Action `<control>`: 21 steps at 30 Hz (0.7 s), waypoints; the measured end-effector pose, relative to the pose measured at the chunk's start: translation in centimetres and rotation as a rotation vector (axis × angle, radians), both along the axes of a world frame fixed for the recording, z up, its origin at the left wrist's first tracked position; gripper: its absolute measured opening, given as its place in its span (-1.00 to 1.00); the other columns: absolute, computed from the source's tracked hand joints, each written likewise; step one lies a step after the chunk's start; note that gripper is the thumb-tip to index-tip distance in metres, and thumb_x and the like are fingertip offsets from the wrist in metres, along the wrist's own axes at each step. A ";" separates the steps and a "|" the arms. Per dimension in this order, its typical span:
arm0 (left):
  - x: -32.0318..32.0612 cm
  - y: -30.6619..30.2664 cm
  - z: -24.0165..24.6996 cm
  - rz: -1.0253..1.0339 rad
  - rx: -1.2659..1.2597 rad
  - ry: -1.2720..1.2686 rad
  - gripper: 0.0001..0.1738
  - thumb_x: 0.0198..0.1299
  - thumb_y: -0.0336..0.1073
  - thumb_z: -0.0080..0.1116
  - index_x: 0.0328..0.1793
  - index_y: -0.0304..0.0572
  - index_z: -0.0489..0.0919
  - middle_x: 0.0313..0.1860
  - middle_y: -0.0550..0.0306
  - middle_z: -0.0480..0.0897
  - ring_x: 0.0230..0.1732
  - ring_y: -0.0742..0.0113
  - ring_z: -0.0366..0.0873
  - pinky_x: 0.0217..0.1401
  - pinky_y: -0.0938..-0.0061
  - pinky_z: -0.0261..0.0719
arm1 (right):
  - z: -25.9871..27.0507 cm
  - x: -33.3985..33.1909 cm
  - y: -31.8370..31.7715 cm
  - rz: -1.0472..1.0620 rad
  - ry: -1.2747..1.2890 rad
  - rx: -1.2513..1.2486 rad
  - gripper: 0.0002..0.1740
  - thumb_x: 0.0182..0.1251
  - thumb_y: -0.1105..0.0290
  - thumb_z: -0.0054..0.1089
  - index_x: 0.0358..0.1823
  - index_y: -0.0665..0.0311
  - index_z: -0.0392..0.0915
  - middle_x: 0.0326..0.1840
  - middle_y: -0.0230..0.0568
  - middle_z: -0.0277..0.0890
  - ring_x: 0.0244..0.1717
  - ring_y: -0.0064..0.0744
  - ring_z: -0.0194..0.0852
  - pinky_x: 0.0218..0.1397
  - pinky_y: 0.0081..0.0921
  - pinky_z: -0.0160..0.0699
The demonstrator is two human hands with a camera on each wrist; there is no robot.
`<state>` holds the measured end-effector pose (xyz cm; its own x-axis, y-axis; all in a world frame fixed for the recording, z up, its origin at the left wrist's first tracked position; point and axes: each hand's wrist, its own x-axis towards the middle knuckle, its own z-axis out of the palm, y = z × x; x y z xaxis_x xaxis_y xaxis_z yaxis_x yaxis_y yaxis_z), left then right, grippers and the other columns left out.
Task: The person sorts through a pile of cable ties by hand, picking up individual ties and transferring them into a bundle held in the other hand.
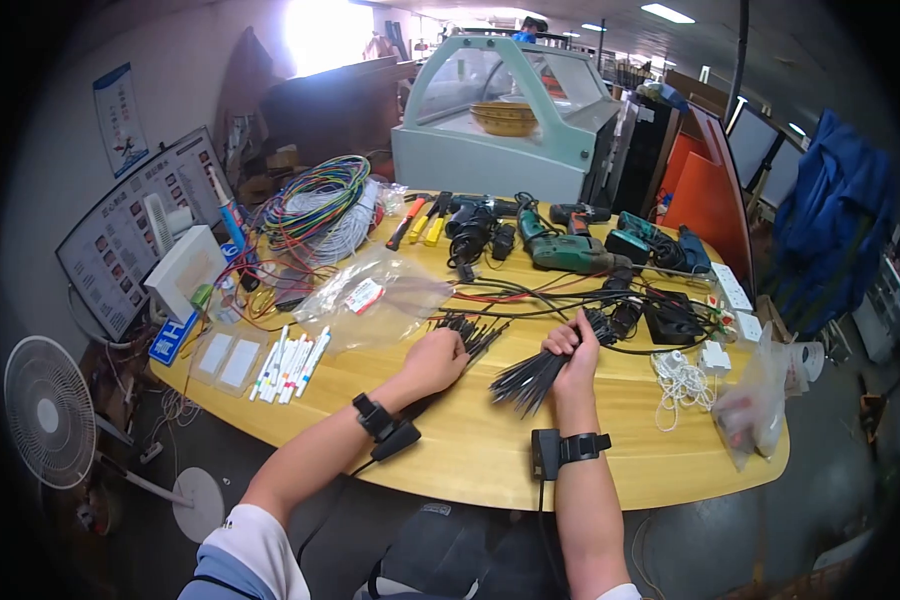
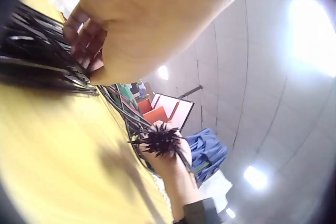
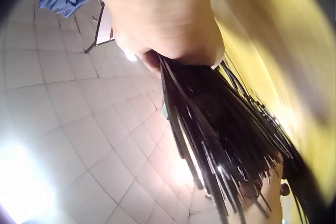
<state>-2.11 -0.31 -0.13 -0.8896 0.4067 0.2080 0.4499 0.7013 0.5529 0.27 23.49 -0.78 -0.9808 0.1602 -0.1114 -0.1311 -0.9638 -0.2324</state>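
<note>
My right hand [image 1: 576,362] grips a thick bundle of black cable ties [image 1: 526,382] above the table, its fingers wrapped round one end. The other ends fan out toward the lower left, and in the right wrist view the loose tips [image 3: 226,155] spread away from the fist. Further left, my left hand [image 1: 432,364] has its fingers curled on a second bunch of black cable ties [image 1: 482,332] lying on the wood. In the left wrist view this bunch [image 2: 37,50] runs in under the fingers; the palm hides part of the hold.
Behind the left hand lies a clear plastic bag [image 1: 395,300]. White markers [image 1: 290,365] are at the left, with coiled wires [image 1: 320,215] beyond. Power drills [image 1: 565,250] and hammers [image 1: 435,220] line the back. Black cables [image 1: 620,315] and a white cord [image 1: 682,382] lie right.
</note>
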 end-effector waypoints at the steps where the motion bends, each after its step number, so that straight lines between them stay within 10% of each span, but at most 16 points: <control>1: -0.3 -0.2 -0.3 0.002 0.055 -0.002 -0.75 0.10 -0.25 0.34 -0.38 -0.33 0.63 -0.43 -0.09 0.65 -0.35 0.07 0.63 -0.22 0.27 0.57 | 0.3 0.2 -0.2 0.008 0.002 0.007 -0.69 0.47 0.19 0.17 -0.46 0.08 0.37 -0.71 -0.60 0.06 -0.75 -0.68 0.00 -0.63 -0.65 0.08; 10: -1.0 0.6 0.3 -0.104 0.931 -0.573 -0.84 0.39 -0.36 0.11 -0.19 -0.35 0.54 -0.41 0.10 0.66 -0.49 0.46 0.61 -0.43 0.62 0.52 | 0.8 0.7 -1.9 0.264 -0.005 0.199 -0.76 0.50 0.27 0.14 -0.38 0.12 0.42 -0.72 -0.65 0.06 -0.77 -0.76 -0.01 -0.70 -0.72 0.05; 21: 1.7 0.9 0.1 -0.268 0.999 -0.689 -0.86 0.43 -0.36 0.06 -0.14 -0.32 0.50 -0.37 0.13 0.63 -0.48 0.46 0.58 -0.43 0.59 0.53 | 2.0 1.8 -4.6 0.232 -0.076 0.531 -0.71 0.41 0.31 0.26 0.00 0.35 0.51 -0.57 -0.59 0.15 -0.70 -0.80 0.02 -0.65 -0.75 0.02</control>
<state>-0.43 0.55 -0.03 -0.8497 0.5246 0.0536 -0.0817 -0.2314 0.9694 2.03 18.93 1.22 -0.9893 -0.0043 -0.1456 0.1050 -0.7140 -0.6922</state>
